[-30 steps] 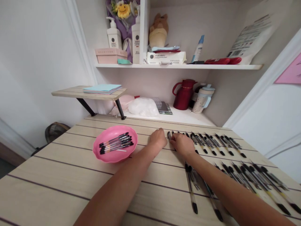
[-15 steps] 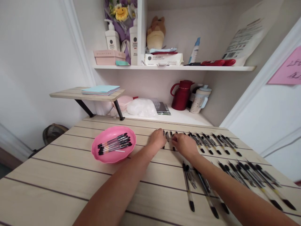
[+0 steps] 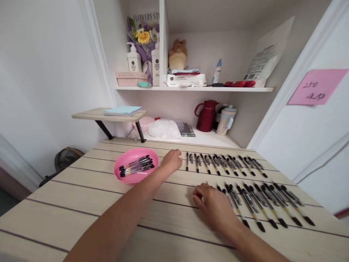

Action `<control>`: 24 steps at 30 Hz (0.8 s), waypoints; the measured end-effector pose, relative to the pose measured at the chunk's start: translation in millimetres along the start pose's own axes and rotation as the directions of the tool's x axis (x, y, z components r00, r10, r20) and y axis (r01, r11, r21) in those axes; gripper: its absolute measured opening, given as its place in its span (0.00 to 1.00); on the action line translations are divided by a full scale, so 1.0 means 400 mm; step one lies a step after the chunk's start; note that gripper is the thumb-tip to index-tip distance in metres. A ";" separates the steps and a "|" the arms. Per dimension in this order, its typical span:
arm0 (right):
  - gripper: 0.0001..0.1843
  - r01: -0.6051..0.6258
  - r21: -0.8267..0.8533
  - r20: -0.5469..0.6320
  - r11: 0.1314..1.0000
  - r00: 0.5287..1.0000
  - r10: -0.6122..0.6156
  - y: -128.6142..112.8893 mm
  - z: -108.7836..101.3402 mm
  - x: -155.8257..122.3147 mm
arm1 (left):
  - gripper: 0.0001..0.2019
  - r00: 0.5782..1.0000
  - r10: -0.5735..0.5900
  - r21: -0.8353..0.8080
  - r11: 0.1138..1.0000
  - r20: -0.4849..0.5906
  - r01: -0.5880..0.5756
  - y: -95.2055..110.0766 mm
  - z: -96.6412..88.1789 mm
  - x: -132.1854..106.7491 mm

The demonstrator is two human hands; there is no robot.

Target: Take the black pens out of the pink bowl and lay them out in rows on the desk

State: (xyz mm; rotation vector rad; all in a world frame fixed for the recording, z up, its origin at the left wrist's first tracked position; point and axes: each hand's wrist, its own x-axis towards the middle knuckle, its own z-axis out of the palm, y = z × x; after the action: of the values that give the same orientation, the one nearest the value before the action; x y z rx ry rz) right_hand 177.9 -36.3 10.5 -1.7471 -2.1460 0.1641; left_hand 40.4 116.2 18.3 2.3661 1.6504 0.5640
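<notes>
My left hand [image 3: 171,161] hovers over the table just left of the back row of pens, its fingers curled together with nothing showing in them. Beside it, the row's leftmost pen [image 3: 187,162] lies with its black cap removed and set to its right. My right hand [image 3: 211,203] is at the left end of the front row, fingers loosely bent, thumb apart, no pen visible in the grasp. It partly covers the pens there. Several uncapped pens [image 3: 253,205] with caps alongside form this front row. A pink bowl [image 3: 117,174] at left holds several capped pens [image 3: 136,165].
Behind the table [image 3: 114,214] stand a red jug [image 3: 206,116] and a pale cup [image 3: 227,120]. A small raised shelf [image 3: 88,114] bears blue paper [image 3: 122,110]. A white plastic bag [image 3: 164,129] lies near it. Bottles and boxes fill the upper shelf [image 3: 185,88].
My right hand has left the back row and come down toward me to the front row. My left hand has shifted left, off the leftmost back-row pen. The camera view has shifted too.
</notes>
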 end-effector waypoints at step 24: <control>0.11 0.059 0.094 0.086 0.994 0.994 -0.067 -0.114 0.032 -0.141 | 0.08 0.901 -0.432 0.311 0.863 0.050 0.397 -0.291 -0.214 -0.172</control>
State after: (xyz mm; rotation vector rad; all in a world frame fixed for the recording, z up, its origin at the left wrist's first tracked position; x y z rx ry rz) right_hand 140.7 -99.3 1.3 -1.6476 -2.2165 0.3231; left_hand -116.0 89.1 38.9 2.0605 2.2284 0.0980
